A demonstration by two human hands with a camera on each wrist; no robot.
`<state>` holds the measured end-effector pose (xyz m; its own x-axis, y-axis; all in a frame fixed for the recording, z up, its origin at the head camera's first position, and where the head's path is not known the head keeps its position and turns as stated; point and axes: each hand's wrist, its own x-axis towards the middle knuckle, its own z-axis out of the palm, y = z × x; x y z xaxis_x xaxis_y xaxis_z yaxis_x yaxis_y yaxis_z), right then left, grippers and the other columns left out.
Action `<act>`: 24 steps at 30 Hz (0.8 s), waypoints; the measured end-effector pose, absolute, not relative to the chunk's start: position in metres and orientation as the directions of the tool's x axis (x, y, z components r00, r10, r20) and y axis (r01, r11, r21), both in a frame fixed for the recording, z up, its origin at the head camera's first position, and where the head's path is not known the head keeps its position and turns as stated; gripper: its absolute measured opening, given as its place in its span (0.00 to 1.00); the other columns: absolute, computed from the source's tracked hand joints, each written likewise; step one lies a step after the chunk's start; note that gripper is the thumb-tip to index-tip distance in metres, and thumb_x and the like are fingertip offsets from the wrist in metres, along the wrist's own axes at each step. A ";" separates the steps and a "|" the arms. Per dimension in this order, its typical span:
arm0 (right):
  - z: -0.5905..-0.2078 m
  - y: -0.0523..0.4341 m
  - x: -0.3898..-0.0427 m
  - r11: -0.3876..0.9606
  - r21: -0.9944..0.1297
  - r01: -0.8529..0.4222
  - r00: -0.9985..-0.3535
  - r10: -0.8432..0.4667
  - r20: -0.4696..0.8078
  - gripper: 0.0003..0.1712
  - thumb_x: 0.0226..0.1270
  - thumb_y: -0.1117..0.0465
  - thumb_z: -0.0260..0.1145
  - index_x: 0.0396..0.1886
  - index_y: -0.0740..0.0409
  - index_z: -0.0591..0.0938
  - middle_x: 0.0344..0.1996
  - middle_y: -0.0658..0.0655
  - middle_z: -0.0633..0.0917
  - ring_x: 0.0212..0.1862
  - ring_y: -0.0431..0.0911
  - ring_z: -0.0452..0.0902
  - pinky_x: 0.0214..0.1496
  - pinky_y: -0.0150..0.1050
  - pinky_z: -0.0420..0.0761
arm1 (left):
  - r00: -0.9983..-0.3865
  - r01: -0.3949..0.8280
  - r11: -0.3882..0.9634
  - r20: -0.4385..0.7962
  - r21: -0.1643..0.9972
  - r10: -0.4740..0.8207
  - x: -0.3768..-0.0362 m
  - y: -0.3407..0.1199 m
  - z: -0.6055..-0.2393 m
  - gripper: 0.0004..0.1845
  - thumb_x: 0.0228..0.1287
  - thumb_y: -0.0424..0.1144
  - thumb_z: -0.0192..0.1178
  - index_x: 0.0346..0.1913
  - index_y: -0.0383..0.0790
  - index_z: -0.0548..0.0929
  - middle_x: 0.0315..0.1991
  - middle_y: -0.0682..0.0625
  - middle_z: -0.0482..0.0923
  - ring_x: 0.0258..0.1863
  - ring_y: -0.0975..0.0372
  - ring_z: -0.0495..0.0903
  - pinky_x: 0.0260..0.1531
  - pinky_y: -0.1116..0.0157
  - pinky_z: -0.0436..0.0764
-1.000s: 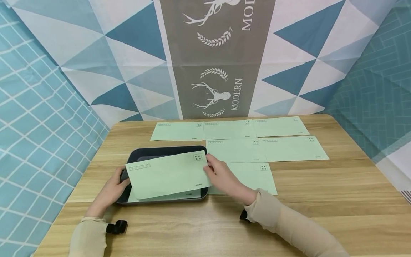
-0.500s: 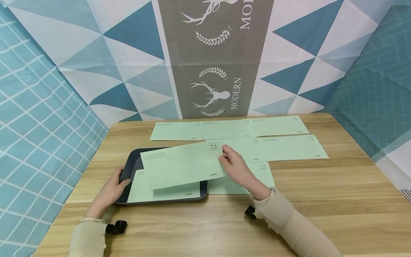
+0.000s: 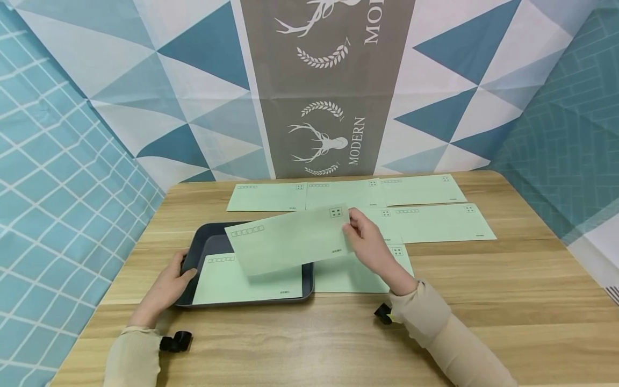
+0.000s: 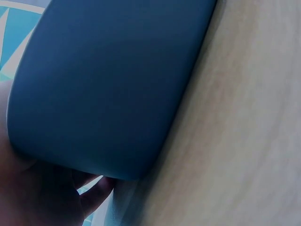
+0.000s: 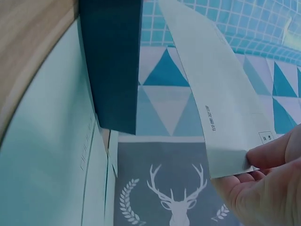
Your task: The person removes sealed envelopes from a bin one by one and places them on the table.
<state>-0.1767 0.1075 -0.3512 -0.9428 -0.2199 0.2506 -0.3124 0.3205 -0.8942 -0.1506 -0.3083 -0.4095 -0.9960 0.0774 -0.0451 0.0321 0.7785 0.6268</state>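
My right hand [image 3: 372, 250] pinches a pale green envelope [image 3: 290, 239] by its right edge, thumb on the printed face. The envelope hangs tilted above the dark tray [image 3: 207, 248], its left end higher off the table than the tray's rim. Up close in the right wrist view, the thumb and curled fingers of the right hand [image 5: 268, 186] clamp the corner near the stamp box. At the tray's left end my left hand [image 3: 166, 285] grips the rim, with the thumb over the edge. Inside the tray lies another green envelope [image 3: 242, 287]; whether more lie beneath is hidden.
Several like envelopes lie face up in rows on the wooden table [image 3: 459, 301]: a back row with a left envelope [image 3: 266, 199], a second row with a right envelope [image 3: 442, 224], and a front envelope [image 3: 382, 274] beside the tray. A patterned cloth [image 3: 203, 107] hangs behind.
The right hand has carried the envelope rightward and away from me, up off the tray, baring more of the envelope lying inside. The left hand and tray have stayed put.
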 end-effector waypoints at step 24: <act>-0.336 0.195 -0.179 0.497 -0.839 -0.224 -0.965 0.008 0.262 0.11 0.72 0.65 0.44 0.44 0.70 0.66 0.27 0.60 0.70 0.26 0.39 0.61 0.26 0.28 0.65 | -0.996 0.035 0.784 -0.043 0.620 0.078 -0.151 -0.312 -0.412 0.27 0.69 0.36 0.43 0.64 0.25 0.51 0.58 0.24 0.59 0.56 0.36 0.62 0.51 0.43 0.64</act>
<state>-0.1785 0.1949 -0.3363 -0.9650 0.0079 0.2623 -0.2239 0.4967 -0.8386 -0.1514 -0.3116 -0.4122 -0.9960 0.0784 -0.0425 0.0353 0.7839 0.6199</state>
